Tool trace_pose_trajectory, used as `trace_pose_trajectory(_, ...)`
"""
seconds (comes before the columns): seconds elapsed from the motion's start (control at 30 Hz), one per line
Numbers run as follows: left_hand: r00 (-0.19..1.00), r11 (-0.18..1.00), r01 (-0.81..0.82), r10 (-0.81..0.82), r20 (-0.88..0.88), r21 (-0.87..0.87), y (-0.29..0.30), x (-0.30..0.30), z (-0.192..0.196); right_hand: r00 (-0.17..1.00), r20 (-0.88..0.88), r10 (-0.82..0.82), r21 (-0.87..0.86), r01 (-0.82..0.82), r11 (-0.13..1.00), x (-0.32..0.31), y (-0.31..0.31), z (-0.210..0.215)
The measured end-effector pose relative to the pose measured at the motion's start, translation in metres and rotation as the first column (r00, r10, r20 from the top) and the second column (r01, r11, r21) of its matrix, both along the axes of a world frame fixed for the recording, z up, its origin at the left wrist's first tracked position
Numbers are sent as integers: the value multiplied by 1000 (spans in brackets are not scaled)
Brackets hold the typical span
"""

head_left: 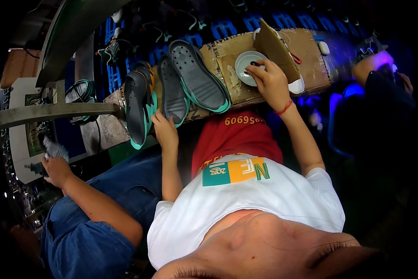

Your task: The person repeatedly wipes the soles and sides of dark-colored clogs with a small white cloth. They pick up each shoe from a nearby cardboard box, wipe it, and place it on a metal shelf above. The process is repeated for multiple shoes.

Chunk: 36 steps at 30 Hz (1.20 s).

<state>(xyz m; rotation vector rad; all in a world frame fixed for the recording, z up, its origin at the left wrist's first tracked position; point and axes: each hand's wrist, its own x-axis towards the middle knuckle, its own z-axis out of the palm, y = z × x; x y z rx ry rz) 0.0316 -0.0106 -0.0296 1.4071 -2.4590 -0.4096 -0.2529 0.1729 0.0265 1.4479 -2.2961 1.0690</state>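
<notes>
My left hand (165, 132) rests at the heel of the middle grey sole (172, 88), its thumb at the teal edge and its fingers apart. On the right lies a larger grey sole (197, 76) with holes and a teal rim. A grey shoe bottom (136, 104) with teal and orange edging leans on the left. My right hand (270, 83) is above a white bowl (243, 59), fingertips pinched on a small dark piece (254, 63). The kind of piece is too small to tell.
Brown cardboard (309, 49) covers the bench, with an upright cardboard flap (276, 51) beside the bowl. Blue racks (223, 29) line the far side. A metal bar (55, 111) crosses at left. Co-workers' hands (58, 172) are at left and another person's arm (374, 65) at right.
</notes>
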Motion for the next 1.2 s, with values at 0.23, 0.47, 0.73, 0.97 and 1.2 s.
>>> trace_pose_trajectory(0.23,967,958,104,-34,-254,267,-19,33,7,999,-45,-2,109,7,994,-20,-14,-10)
trace_pose_trajectory(0.47,729,133,374,570,-380,918,-30,72,3,998,-39,58,122,-53,991,-30,-15,-13)
trace_pose_trajectory(0.73,343,-181,866,893,-291,466,5,33,22,993,-52,105,141,-97,985,-29,-21,-17)
trace_pose_trajectory(0.97,544,216,696,464,-699,685,48,23,63,977,211,25,187,-66,980,-23,-9,0)
trace_pose_trajectory(1.2,412,474,786,76,-908,396,34,-48,64,662,681,313,-175,-268,947,-7,6,35)
